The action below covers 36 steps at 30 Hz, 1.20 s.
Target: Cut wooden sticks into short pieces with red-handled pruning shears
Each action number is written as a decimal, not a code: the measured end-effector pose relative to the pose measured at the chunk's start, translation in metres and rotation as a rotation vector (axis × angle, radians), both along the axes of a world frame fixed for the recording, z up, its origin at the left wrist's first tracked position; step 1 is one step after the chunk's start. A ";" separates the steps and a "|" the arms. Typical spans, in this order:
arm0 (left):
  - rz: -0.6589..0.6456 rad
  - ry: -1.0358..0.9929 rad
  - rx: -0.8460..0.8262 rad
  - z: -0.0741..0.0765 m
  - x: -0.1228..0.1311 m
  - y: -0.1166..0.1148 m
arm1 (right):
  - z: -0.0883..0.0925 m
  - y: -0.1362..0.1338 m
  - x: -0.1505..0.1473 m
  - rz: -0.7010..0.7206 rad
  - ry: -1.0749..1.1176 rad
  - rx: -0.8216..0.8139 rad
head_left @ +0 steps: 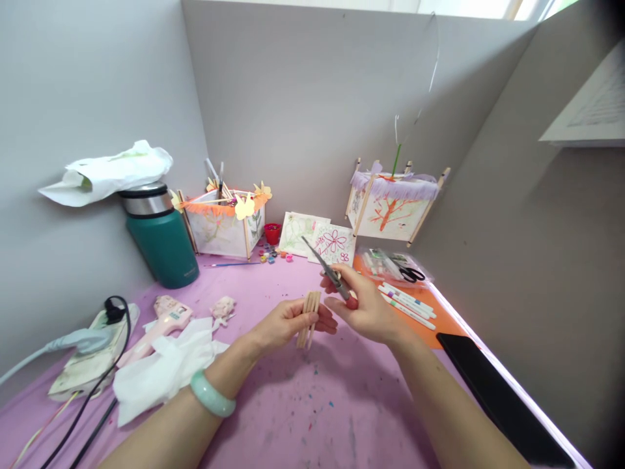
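Left hand (pixel 288 324): fingers curled about the stick bundle (pixel 309 319), thumb on top, gripping its lower half
Stick bundle: flat wooden sticks held upright side by side above the purple table cover (pixel 303 417); exact count cannot be told
Right hand (pixel 366 309): just right of the stick bundle, closed around the handles of the scissors (pixel 326 267)
Scissors: grey blades look closed, slanting up and to the left, above the top of the stick bundle and apart from it
Bracelet (pixel 212 394): pale green, on the left wrist, below and left of the stick bundle
Tissue (pixel 166 368): white, crumpled, left of the stick bundle
Glue gun (pixel 156 329): pink, lying flat, farther left of the stick bundle, touching the tissue
Flask (pixel 163 244): teal with a steel lid, well left of and behind the stick bundle, white wrapping (pixel 110 170) on top
2 paper lanterns: orange-fringed one (pixel 224 225) behind and left of the stick bundle, purple-fringed one (pixel 393 205) behind and right
Drawn cards (pixel 334 244): flower sketches, directly behind the stick bundle
Markers (pixel 407 303): white barrels on an orange sheet, right of the stick bundle
Black slab (pixel 493 391): flat, well right of and nearer than the stick bundle
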State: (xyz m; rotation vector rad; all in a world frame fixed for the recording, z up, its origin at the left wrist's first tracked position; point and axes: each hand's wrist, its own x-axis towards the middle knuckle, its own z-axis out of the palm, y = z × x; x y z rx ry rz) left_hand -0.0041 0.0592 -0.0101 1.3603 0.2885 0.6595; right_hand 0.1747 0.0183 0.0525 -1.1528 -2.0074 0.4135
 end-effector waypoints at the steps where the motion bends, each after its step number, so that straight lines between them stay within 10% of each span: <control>1: 0.007 0.000 -0.001 0.000 0.000 0.000 | 0.004 -0.001 0.005 -0.038 -0.041 0.006; 13: 0.049 -0.011 -0.062 0.002 0.001 -0.002 | 0.025 -0.033 0.047 -0.128 -0.566 -0.036; 36: 0.047 0.058 0.016 0.003 0.000 -0.002 | 0.038 -0.042 0.032 -0.135 -0.722 -0.064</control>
